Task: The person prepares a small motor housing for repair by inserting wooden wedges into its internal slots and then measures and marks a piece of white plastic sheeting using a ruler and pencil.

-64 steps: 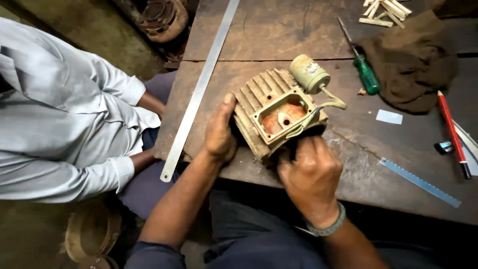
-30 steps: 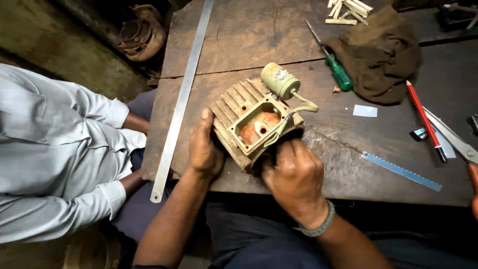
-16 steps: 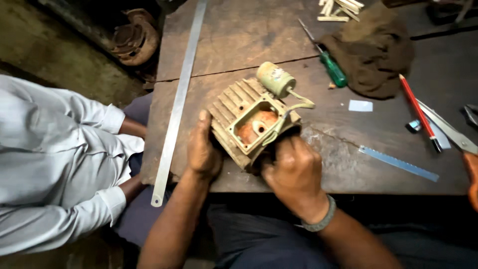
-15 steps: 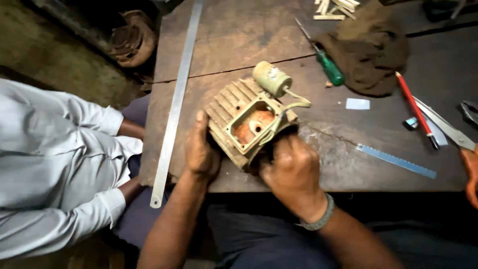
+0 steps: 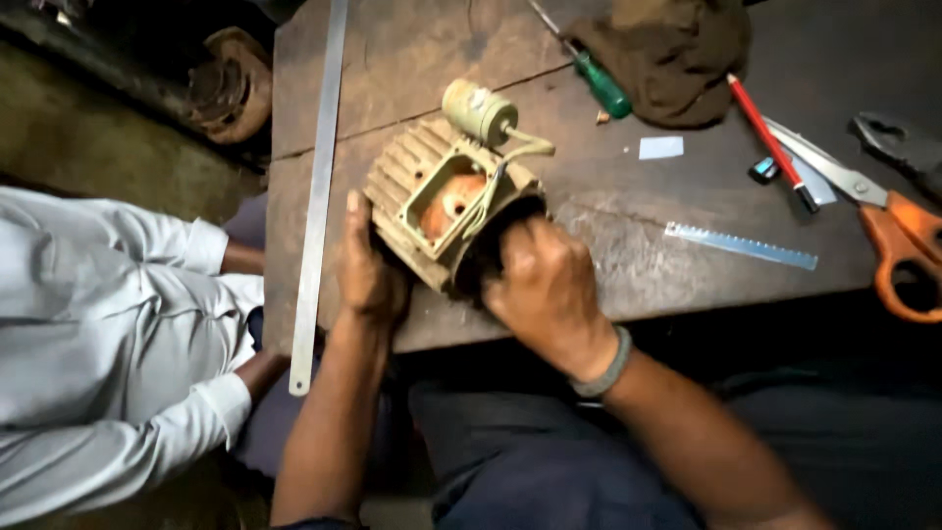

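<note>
A beige finned motor housing (image 5: 422, 191) lies on its side near the front edge of a dark wooden workbench (image 5: 412, 59). Its open terminal box shows an orange inside, and a pale cylindrical capacitor (image 5: 478, 110) sits at its far end. My left hand (image 5: 368, 275) clasps the housing's finned left side. My right hand (image 5: 545, 294) covers the open near end, fingers curled into the dark opening; what they touch inside is hidden. A bracelet circles the right wrist.
A long steel rule (image 5: 319, 186) runs along the bench's left side. Behind lie a green-handled screwdriver (image 5: 601, 86), a brown cloth (image 5: 677, 54), a red pencil (image 5: 770, 137), a short clear ruler (image 5: 741, 245) and orange-handled scissors (image 5: 883, 231). A person in a white shirt (image 5: 98, 344) sits at left.
The view has shifted so the bench and housing sit higher and closer. Both hands keep their hold on the housing. The orange-handled scissors have come into view at right.
</note>
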